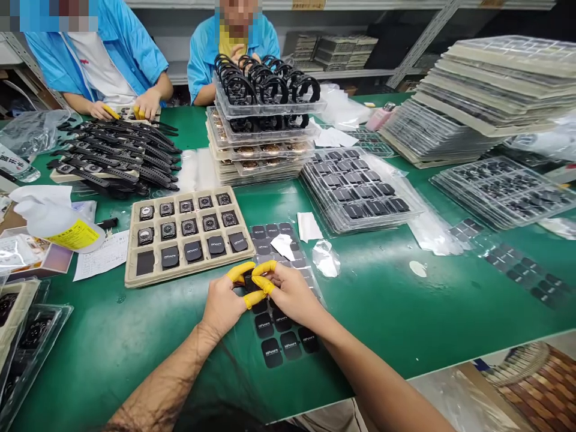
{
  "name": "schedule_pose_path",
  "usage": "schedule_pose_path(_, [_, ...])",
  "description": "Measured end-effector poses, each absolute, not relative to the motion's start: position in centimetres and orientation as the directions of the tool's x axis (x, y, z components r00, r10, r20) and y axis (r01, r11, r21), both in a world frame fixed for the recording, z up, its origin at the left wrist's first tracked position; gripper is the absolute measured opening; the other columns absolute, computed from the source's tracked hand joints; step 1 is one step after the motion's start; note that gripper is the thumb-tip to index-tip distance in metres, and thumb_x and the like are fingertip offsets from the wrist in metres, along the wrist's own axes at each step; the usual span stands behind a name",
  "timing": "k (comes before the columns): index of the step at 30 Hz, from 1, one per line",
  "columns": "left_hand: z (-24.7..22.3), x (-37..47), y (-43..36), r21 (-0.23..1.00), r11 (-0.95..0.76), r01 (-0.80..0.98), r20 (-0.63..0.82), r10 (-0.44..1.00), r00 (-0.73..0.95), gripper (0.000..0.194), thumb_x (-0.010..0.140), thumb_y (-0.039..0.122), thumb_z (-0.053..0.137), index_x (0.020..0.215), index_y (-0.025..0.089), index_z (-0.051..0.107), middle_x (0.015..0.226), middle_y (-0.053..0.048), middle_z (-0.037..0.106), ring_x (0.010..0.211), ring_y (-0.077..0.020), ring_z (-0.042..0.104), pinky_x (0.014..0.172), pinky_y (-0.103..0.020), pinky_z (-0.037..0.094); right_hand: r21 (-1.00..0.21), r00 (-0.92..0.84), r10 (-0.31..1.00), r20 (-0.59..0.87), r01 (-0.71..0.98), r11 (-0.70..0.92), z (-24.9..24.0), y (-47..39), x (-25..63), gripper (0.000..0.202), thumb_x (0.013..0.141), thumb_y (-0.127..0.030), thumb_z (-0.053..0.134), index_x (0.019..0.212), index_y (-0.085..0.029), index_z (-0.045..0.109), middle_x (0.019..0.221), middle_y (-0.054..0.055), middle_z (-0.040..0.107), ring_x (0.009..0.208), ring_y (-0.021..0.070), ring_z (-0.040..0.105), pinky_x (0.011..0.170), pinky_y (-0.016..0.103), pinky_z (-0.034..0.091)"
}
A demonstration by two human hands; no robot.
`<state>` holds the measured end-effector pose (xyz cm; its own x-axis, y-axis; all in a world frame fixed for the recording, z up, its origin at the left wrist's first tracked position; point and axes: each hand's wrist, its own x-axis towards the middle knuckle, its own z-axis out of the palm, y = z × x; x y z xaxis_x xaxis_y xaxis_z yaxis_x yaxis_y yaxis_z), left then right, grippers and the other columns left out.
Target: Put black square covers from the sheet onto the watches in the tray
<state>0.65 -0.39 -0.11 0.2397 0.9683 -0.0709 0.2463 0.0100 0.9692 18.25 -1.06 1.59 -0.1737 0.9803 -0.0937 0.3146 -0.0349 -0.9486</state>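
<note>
Between my two hands is a small black smartwatch body (249, 281), partly hidden by yellow finger cots. My left hand (225, 300) pinches it from the left. The fingers of my right hand (288, 291) close on its right side. Beneath my hands lies a clear sheet of black printed square stickers (272, 353), several of them showing white lettering. Left of my hands a beige compartment tray (130, 270) holds rows of watch bodies. In its front row, several watches (193, 251) carry black lettered faces, and the front-left cell holds no watch.
Stacked trays with black straps (270, 108) stand behind. Trays of black pieces (360, 186) and a tall tray stack (486, 90) are at the right. Watches with straps (117, 156) pile up at the left, near a white bottle (58, 222). Two co-workers in blue (139, 54) sit opposite.
</note>
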Motion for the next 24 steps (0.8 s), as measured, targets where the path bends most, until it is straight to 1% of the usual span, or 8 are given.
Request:
schedule_pose_path(5, [-0.2, 0.7, -0.3, 0.974, 0.026, 0.226, -0.085, 0.963, 0.254, 0.056, 0.069, 0.028, 0.086, 0.122, 0.019, 0.072, 0.102, -0.005, 0.079, 0.090, -0.0207, 0.075, 0.089, -0.034, 0.062, -0.929, -0.129, 0.991, 0.025, 0.364, 0.071, 3.0, -1.1, 18.0, 0.012, 0.090, -0.033, 0.061, 0.088, -0.022, 0.067, 0.114, 0.009, 0.064, 0.085, 0.0181, 0.063, 0.074, 0.034, 0.054])
schedule_pose_path(8, [-0.4, 0.7, -0.3, 0.973, 0.079, 0.215, -0.131, 0.961, 0.243, 0.058, 0.068, 0.032, 0.087, 0.123, 0.020, 0.072, 0.096, -0.004, 0.080, 0.087, -0.0207, 0.075, 0.087, -0.033, 0.062, -0.970, 0.024, 0.996, 0.081, 0.231, 0.073, 3.7, -1.1, 20.5, 0.016, 0.087, -0.039, 0.067, 0.086, -0.024, 0.066, 0.100, 0.006, 0.065, 0.084, 0.0186, 0.061, 0.076, 0.034, 0.052])
schedule_pose_path(11, [-0.5, 0.7, -0.3, 0.970, 0.133, 0.202, -0.180, 0.954, 0.239, 0.062, 0.067, 0.036, 0.088, 0.125, 0.019, 0.072, 0.093, -0.004, 0.080, 0.085, -0.0205, 0.075, 0.087, -0.033, 0.062, -0.981, 0.250, 0.968, -0.016, 0.181, -0.063, 3.2, -1.1, 25.3, 0.030, 0.081, -0.051, 0.073, 0.093, -0.024, 0.065, 0.091, 0.004, 0.067, 0.073, 0.0179, 0.058, 0.064, 0.032, 0.047])
schedule_pose_path(13, [-0.5, 0.7, -0.2, 0.972, 0.159, 0.173, -0.199, 0.949, 0.245, 0.064, 0.067, 0.035, 0.088, 0.126, 0.019, 0.071, 0.094, -0.004, 0.080, 0.086, -0.0206, 0.075, 0.089, -0.033, 0.061, -0.887, 0.338, 0.939, -0.063, 0.413, -0.208, 2.4, -1.0, 28.3, 0.035, 0.077, -0.050, 0.074, 0.098, -0.022, 0.066, 0.090, 0.006, 0.069, 0.076, 0.0214, 0.061, 0.066, 0.034, 0.046])
schedule_pose_path(15, [-0.5, 0.7, -0.1, 0.973, 0.173, 0.152, -0.208, 0.943, 0.260, 0.063, 0.067, 0.031, 0.087, 0.126, 0.019, 0.071, 0.095, -0.004, 0.080, 0.087, -0.0206, 0.074, 0.090, -0.034, 0.061, -0.634, 0.387, 0.922, -0.018, 0.709, -0.310, 1.7, -0.6, 29.8, 0.034, 0.079, -0.045, 0.071, 0.103, -0.021, 0.068, 0.096, 0.009, 0.069, 0.085, 0.0273, 0.063, 0.070, 0.038, 0.046])
schedule_pose_path(18, [-0.4, 0.7, 0.1, 0.975, 0.178, 0.130, -0.208, 0.939, 0.274, 0.060, 0.068, 0.025, 0.085, 0.126, 0.020, 0.071, 0.094, -0.003, 0.080, 0.087, -0.0202, 0.075, 0.089, -0.033, 0.062, -0.370, 0.272, 0.953, 0.137, 0.906, -0.206, 1.4, 0.5, 28.6, 0.029, 0.090, -0.039, 0.060, 0.110, -0.020, 0.069, 0.109, 0.013, 0.068, 0.101, 0.0313, 0.062, 0.080, 0.041, 0.048])
schedule_pose_path(21, [-0.4, 0.8, 0.1, 0.981, 0.161, 0.111, -0.186, 0.945, 0.268, 0.060, 0.068, 0.023, 0.084, 0.126, 0.020, 0.071, 0.097, -0.003, 0.079, 0.086, -0.0194, 0.074, 0.089, -0.033, 0.062, -0.376, 0.011, 0.989, 0.148, 0.926, 0.046, 1.3, 2.5, 25.3, 0.029, 0.093, -0.038, 0.059, 0.116, -0.023, 0.069, 0.108, 0.010, 0.069, 0.105, 0.0289, 0.062, 0.087, 0.040, 0.048])
schedule_pose_path(24, [-0.5, 0.8, 0.2, 0.985, 0.141, 0.102, -0.163, 0.954, 0.253, 0.059, 0.068, 0.026, 0.085, 0.125, 0.018, 0.071, 0.097, -0.004, 0.079, 0.087, -0.0191, 0.074, 0.090, -0.033, 0.061, -0.347, -0.071, 0.991, 0.112, 0.932, 0.106, 0.8, 4.6, 23.6, 0.020, 0.092, -0.028, 0.062, 0.109, -0.023, 0.072, 0.102, 0.009, 0.069, 0.100, 0.0275, 0.062, 0.082, 0.037, 0.048])
